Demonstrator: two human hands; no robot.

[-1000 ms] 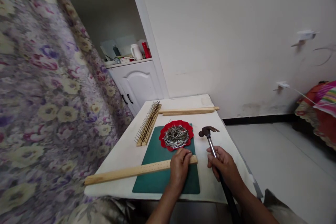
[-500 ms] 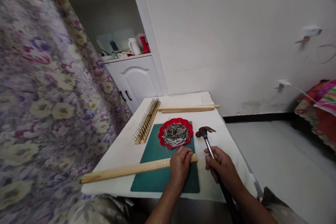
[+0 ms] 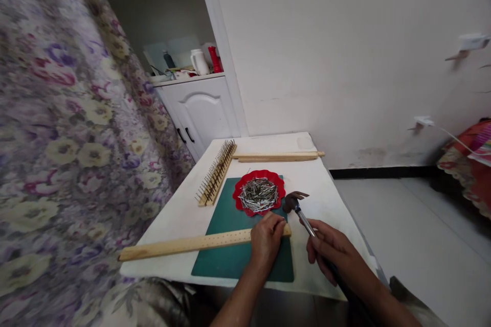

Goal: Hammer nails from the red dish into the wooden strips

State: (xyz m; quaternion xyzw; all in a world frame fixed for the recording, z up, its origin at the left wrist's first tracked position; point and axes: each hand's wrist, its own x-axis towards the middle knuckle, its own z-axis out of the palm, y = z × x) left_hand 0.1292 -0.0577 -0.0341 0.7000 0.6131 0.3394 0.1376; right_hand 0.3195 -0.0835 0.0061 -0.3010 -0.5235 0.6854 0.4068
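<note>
My right hand (image 3: 330,251) is wrapped round a claw hammer (image 3: 306,222), its dark head raised just right of my left hand. My left hand (image 3: 266,245) rests on a wooden strip (image 3: 226,239) near its right end, thumb and fingers pinched together; whatever is between them is too small to make out. Rows of small holes or marks run along the strip, which lies across a green mat (image 3: 226,261). Just beyond my left hand stands a red scalloped dish (image 3: 237,203) heaped with loose nails (image 3: 259,195).
On the white-covered table (image 3: 169,230), a board bristling with nails (image 3: 217,176) lies at the left. Pale wooden strips (image 3: 278,156) lie along the back edge. Beyond are a white cabinet (image 3: 205,112) and a wall; a floral curtain (image 3: 88,163) hangs at the left.
The hammer's head has tipped lower and leftward, nearer my left hand. My left hand keeps its pinch on the strip, and the whole view has shifted slightly.
</note>
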